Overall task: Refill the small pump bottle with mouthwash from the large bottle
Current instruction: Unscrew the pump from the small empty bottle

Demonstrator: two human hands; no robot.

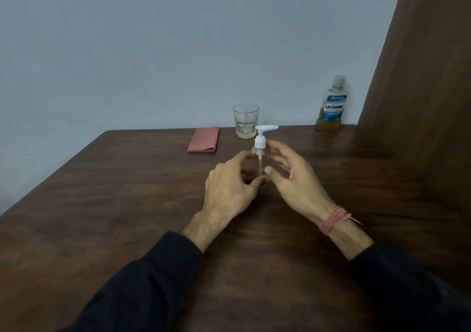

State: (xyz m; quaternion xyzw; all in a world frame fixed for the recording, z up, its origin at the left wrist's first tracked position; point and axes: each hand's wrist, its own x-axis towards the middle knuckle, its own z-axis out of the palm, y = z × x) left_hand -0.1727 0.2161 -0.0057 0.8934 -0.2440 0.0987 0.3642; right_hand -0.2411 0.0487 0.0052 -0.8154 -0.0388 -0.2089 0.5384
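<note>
Two hands are gathered round the small pump bottle (pixel 260 158) at the centre of the frame.
Left of centre, the left hand (pixel 229 183) is curled round the bottle's lower body, seemingly to steady it upright on the table (pixel 102 204). The right hand (pixel 290 176) is held loose-fingered beside it, its thumb near the bottle; contact cannot be told. At upper right, well apart, the large bottle (pixel 332 104) stands capped.

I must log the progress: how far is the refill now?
Nothing looks done: the pump bottle appears empty, white pump still on. In hand: the left hand grips its base, the right hand is open beside it. Left: remove the pump, fetch the capped Listerine bottle at the table's far edge, pour, close.
</note>
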